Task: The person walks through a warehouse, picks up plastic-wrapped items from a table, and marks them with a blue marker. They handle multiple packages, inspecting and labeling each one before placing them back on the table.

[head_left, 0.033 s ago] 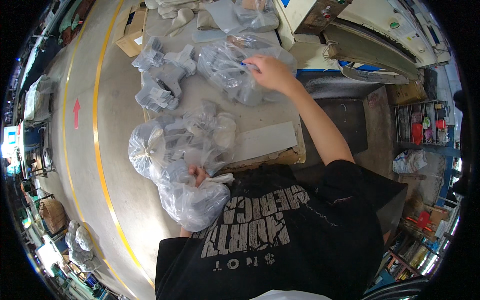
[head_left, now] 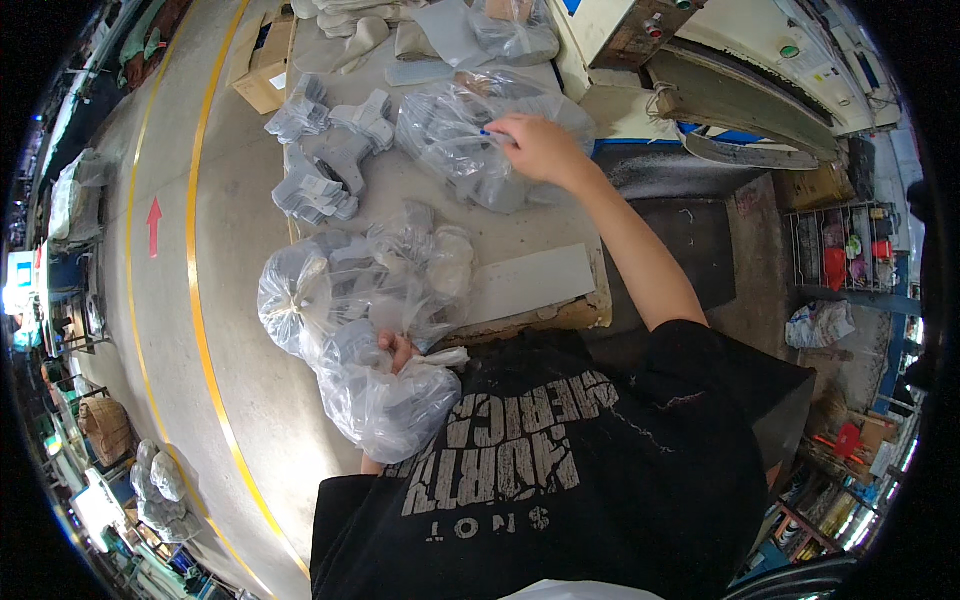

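My right hand (head_left: 540, 148) reaches over the table, its fingers pinched at the top of a large clear plastic bag (head_left: 490, 185) with grey pieces inside. A small blue spot shows by those fingertips; what it belongs to I cannot make out. Close to my body, my left hand (head_left: 398, 350) has curled fingers closed on a filled clear plastic bag (head_left: 390, 410), whose film hides most of that hand. Against this bag lie a tied clear bag (head_left: 295, 285) and another bag of pale pieces (head_left: 440, 260). Stacks of grey flat cut pieces (head_left: 315, 190) lie beyond, at the table's left edge.
A pale flat board (head_left: 530, 283) lies at the table's near right corner. More light pieces and bags (head_left: 480, 30) cover the far end. A cardboard box (head_left: 265, 70) stands left of the table, and a machine (head_left: 740, 60) stands at right. Yellow lines (head_left: 192, 200) mark the floor.
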`<state>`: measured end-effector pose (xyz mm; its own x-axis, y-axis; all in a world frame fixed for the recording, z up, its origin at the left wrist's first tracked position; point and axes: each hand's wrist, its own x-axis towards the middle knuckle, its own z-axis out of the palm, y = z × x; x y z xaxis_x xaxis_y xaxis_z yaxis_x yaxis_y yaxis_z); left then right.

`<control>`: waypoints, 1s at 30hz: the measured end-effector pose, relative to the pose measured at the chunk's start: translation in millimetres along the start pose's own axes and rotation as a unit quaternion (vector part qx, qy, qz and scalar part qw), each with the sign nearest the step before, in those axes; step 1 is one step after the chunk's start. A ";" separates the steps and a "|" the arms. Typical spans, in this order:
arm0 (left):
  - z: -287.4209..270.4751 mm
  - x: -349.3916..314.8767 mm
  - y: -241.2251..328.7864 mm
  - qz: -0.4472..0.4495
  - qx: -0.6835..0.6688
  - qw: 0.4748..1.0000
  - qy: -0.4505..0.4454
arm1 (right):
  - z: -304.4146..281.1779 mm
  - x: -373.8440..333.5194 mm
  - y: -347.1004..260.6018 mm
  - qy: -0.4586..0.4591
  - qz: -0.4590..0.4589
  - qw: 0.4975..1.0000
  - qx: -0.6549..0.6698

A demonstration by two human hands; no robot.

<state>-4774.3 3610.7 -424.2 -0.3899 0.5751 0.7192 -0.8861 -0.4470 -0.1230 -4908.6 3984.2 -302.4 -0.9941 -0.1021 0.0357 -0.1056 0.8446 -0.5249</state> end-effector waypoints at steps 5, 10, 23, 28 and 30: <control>-4.5 5.7 4.9 0.009 0.048 0.999 0.008 | 16.4 17.5 13.8 -0.038 0.036 0.994 -0.091; -10.0 -2.1 7.1 0.010 0.059 0.998 0.005 | 21.1 54.8 21.7 -0.075 0.063 0.973 -0.208; -5.1 -2.6 7.6 0.024 0.044 0.998 0.028 | 21.8 92.2 32.4 -0.021 -0.020 0.956 -0.292; -0.1 -2.1 3.3 0.037 0.020 0.994 0.100 | 21.7 95.6 44.7 -0.071 -0.032 0.951 -0.300; 6.9 -1.5 0.1 0.059 0.036 0.987 0.143 | 19.5 94.0 44.5 -0.071 -0.033 0.952 -0.296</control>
<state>-4772.1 3605.0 -420.5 -0.5530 0.6812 0.4798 -0.8143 -0.5638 -0.1381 -5006.3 4001.9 -339.0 -0.9762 -0.1990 -0.0866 -0.2036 0.9779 0.0473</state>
